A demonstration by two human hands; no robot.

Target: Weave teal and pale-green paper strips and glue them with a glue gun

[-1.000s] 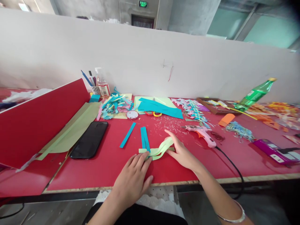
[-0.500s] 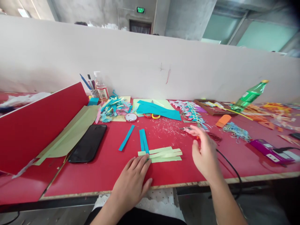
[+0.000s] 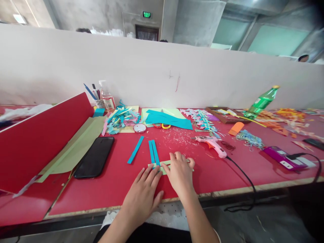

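Observation:
My left hand [image 3: 143, 190] lies flat at the left end of the pale green paper strips [image 3: 165, 162], fingertips pressing on them and fingers apart. Over the right part of the same strips rests my right hand [image 3: 180, 173], its fingers spread and touching the paper, hiding much of it. Two blue paper strips [image 3: 154, 152] stand side by side with their lower ends at the green ones. Another blue strip [image 3: 135, 150] lies slanted to their left. A pink glue gun [image 3: 214, 145] sits on the table to the right of my hands, untouched.
A black phone [image 3: 95, 157] and a red board [image 3: 45, 138] are at left. Behind lie a paper strip heap [image 3: 121, 119], a blue sheet [image 3: 168, 119] and yellow-handled scissors [image 3: 166, 126]. To the right are a green bottle [image 3: 262, 103], a purple power strip [image 3: 283, 158] and the gun's cable [image 3: 243, 172].
My right hand has moved left from beside the glue gun down onto the green strips, leaving the gun in plain sight. The left hand has stayed in place.

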